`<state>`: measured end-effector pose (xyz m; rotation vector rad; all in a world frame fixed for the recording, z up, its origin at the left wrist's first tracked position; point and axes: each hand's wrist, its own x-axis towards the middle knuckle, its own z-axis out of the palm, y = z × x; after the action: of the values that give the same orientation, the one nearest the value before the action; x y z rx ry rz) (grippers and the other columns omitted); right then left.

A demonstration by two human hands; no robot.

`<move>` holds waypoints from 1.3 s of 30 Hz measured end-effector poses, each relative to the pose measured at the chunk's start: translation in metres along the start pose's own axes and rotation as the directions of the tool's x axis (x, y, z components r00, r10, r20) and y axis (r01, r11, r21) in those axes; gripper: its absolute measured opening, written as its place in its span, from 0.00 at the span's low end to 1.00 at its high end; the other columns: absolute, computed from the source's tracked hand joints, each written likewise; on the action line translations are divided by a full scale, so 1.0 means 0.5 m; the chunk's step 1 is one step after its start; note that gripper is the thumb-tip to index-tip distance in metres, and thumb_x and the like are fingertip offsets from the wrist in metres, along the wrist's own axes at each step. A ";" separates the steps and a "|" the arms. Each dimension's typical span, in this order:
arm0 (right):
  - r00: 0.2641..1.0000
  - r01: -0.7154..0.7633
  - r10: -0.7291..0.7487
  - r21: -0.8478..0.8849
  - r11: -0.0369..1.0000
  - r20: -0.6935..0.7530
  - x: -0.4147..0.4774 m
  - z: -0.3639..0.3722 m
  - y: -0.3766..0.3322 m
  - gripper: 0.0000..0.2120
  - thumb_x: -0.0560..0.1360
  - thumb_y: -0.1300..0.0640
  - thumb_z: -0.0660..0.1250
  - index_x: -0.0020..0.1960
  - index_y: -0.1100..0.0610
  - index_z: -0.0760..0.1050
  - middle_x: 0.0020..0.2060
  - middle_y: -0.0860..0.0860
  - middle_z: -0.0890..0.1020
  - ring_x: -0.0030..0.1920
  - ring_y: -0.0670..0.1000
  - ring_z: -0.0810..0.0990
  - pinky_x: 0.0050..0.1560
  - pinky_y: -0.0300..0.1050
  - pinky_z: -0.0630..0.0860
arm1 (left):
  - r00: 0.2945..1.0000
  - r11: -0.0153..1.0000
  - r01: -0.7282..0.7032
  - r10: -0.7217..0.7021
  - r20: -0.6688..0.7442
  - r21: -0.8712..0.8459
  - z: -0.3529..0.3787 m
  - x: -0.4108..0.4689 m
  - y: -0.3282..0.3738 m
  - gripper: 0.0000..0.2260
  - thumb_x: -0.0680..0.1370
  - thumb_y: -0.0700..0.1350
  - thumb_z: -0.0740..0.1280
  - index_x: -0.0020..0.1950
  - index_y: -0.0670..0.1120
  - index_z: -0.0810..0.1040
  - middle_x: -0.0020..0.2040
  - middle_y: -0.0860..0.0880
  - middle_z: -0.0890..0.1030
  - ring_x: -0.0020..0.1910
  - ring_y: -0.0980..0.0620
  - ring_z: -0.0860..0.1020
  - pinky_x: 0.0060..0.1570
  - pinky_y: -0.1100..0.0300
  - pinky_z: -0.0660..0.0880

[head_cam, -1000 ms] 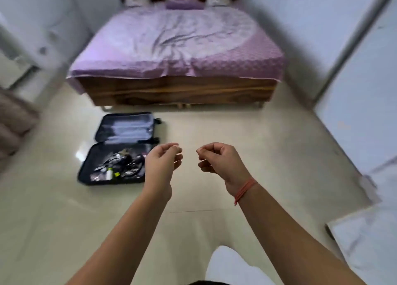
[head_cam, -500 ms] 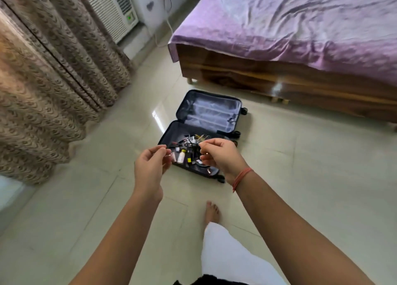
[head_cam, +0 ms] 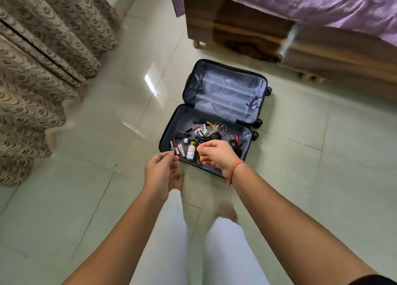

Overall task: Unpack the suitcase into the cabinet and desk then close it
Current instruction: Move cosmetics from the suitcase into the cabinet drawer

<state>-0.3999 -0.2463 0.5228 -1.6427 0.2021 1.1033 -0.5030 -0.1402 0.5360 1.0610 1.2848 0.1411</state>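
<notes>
Pale tiled floor (head_cam: pixel 86 198) carries a wooden bed (head_cam: pixel 236 27) and, near it, the open dark suitcase (head_cam: pixel 225 91). Left hand (head_cam: pixel 160 169) and right hand (head_cam: pixel 217 156) hover over its nearer half, fingers loosely curled, empty, above small cosmetics (head_cam: pixel 190 151).

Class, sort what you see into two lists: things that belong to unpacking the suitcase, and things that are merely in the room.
Belongs to the job: suitcase, white bottle, cables, small tubes, left hand, right hand.

Merely in the room: bed, purple sheet, curtain.
</notes>
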 end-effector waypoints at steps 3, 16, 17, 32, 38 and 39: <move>0.995 -0.087 0.087 -0.002 0.996 -0.055 0.127 0.054 0.025 0.09 0.74 0.65 0.66 0.36 0.57 0.74 0.29 0.52 0.75 0.27 0.47 0.71 0.28 0.36 0.71 | 0.996 0.985 0.089 -0.088 -0.011 0.146 -0.021 0.135 -0.006 0.05 0.79 0.38 0.64 0.43 0.44 0.76 0.42 0.45 0.79 0.40 0.51 0.76 0.44 0.61 0.74; 0.989 -0.113 0.029 -0.636 0.764 -0.142 0.796 0.153 0.372 0.08 0.74 0.59 0.66 0.48 0.57 0.83 0.52 0.58 0.83 0.56 0.59 0.79 0.54 0.43 0.75 | 0.973 0.660 -0.168 -0.008 0.231 0.732 0.080 0.809 -0.277 0.05 0.74 0.40 0.66 0.39 0.46 0.79 0.39 0.45 0.82 0.39 0.46 0.77 0.42 0.53 0.75; 0.992 -0.094 0.008 -0.689 0.718 -0.128 0.840 0.163 0.414 0.09 0.74 0.58 0.66 0.50 0.59 0.82 0.53 0.59 0.82 0.56 0.60 0.79 0.55 0.45 0.75 | 0.970 0.614 -0.193 0.003 0.242 0.766 0.081 0.855 -0.322 0.05 0.74 0.40 0.66 0.40 0.45 0.81 0.40 0.44 0.83 0.42 0.46 0.79 0.45 0.52 0.76; 0.923 0.124 -0.263 -0.430 0.894 -0.281 1.092 0.215 0.601 0.05 0.67 0.57 0.72 0.44 0.55 0.82 0.38 0.50 0.84 0.43 0.52 0.82 0.45 0.44 0.77 | 0.990 0.921 -0.120 0.085 0.111 0.371 0.072 1.140 -0.531 0.04 0.76 0.39 0.66 0.43 0.46 0.80 0.41 0.45 0.81 0.42 0.49 0.78 0.49 0.53 0.76; 0.938 0.214 -0.269 -0.244 0.946 -0.218 1.040 0.180 0.616 0.10 0.68 0.62 0.74 0.49 0.58 0.84 0.41 0.51 0.85 0.39 0.47 0.80 0.50 0.45 0.79 | 0.963 0.930 -0.118 0.022 0.268 0.348 0.119 1.114 -0.544 0.07 0.77 0.36 0.65 0.40 0.41 0.80 0.32 0.45 0.79 0.31 0.51 0.76 0.37 0.60 0.74; 0.901 0.208 -0.281 -0.240 0.948 -0.329 1.026 0.160 0.622 0.09 0.67 0.61 0.74 0.48 0.57 0.84 0.41 0.50 0.84 0.38 0.47 0.80 0.49 0.45 0.79 | 0.963 0.930 -0.128 0.033 0.268 0.344 0.131 1.108 -0.550 0.07 0.77 0.36 0.64 0.40 0.40 0.78 0.31 0.44 0.78 0.31 0.49 0.75 0.39 0.58 0.74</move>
<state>-0.3550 -0.1018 -0.0632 -1.9857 0.1166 0.6388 -0.3840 0.0159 -0.0541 1.3977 1.0498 -0.1743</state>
